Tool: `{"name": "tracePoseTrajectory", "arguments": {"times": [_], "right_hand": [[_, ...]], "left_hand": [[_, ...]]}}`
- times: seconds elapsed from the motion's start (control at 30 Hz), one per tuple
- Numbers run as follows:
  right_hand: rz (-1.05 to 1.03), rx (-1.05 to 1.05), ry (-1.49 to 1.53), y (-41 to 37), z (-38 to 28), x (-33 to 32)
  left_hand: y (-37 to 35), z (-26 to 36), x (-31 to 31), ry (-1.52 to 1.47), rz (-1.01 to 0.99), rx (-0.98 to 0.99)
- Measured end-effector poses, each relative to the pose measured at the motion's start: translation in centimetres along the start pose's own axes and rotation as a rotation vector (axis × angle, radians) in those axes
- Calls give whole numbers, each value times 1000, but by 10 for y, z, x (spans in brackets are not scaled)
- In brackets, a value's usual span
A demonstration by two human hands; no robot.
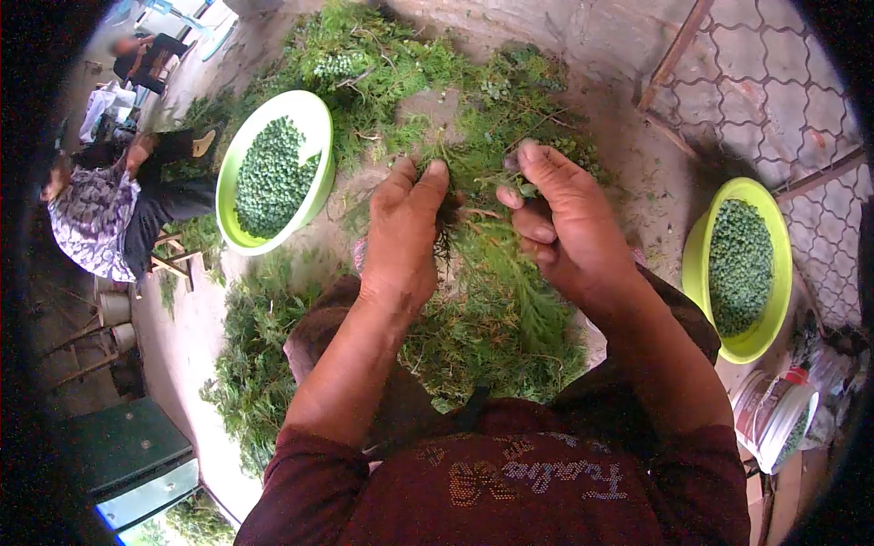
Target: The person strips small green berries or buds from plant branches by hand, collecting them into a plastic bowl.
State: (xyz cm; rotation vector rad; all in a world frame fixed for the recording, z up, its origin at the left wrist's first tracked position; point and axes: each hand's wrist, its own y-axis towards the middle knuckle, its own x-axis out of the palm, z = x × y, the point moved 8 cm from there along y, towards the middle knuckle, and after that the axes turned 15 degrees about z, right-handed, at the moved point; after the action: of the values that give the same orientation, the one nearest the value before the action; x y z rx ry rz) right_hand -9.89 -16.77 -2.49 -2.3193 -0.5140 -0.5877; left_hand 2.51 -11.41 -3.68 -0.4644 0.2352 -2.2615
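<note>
My left hand [402,232] is closed, thumb against the fingers, on a leafy evergreen sprig [448,223] whose fronds hang below the grip. Beside it, my right hand [574,218] has its fingers curled and its thumb close to them, with a small green bit of the sprig between the tips. Exactly what is pinched there is partly hidden. Under both hands, between my knees, lies a pile of cut evergreen branches [492,350].
A lime-green basin [319,187] of small green cones stands at left, another basin [781,264] at right. More branches [382,59] cover the floor ahead. A bucket [760,409] lies tilted at lower right. A seated person [96,214] is at left, another farther back.
</note>
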Motion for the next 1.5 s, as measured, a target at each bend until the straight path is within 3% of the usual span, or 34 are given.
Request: {"name": "tracePoseTrajectory", "arguments": {"times": [0.1,0.27,0.33,0.4,0.5,0.53,0.57,0.6,0.73,0.8,0.93,1.03,1.13,1.2,1.23,1.3,1.33,1.4,1.43,1.5], "right_hand": [[4,-120,-92,9,0,-4],[89,-122,-103,7,-8,-9],[83,-139,-133,8,-5,-7],[220,-449,-335,8,-17,-8],[104,-505,-490,13,-20,-5],[104,-509,-491,12,-21,-4],[132,-226,-248,16,-9,-10],[158,56,-3,15,7,-12],[74,66,20,14,2,-9],[38,40,-17,17,2,-9],[-16,135,127,19,1,-6],[109,129,142,18,-2,-11],[50,131,203,21,-2,-12],[-60,-76,124,12,-12,-9],[-61,-76,124,14,-3,-8],[128,-715,-90,5,-25,-12],[128,-715,-90,4,-33,-14],[-39,140,270,17,-6,-8],[-49,140,265,17,-9,-10],[-79,168,270,14,-10,-7]], "left_hand": [[-9,8,10,21,-54,41],[-27,20,37,76,-206,180],[-28,20,36,357,-200,467],[-25,16,29,349,-114,479],[-24,22,36,299,-128,476],[-21,18,35,199,-125,283],[-20,10,33,101,-121,87],[-19,10,31,101,-121,85],[-13,4,30,278,-127,109],[-14,3,28,94,-76,31],[-5,-3,24,-1,-65,-28],[2,-1,15,8,-14,31],[11,-10,5,-83,10,-119],[13,-13,0,1,12,-147],[13,-13,2,1,12,-145],[10,-11,7,-23,17,-145],[7,-6,10,-23,17,-145],[5,0,3,-192,207,-240],[14,-5,-8,-197,211,-231],[19,7,9,-625,-395,-271]]}}
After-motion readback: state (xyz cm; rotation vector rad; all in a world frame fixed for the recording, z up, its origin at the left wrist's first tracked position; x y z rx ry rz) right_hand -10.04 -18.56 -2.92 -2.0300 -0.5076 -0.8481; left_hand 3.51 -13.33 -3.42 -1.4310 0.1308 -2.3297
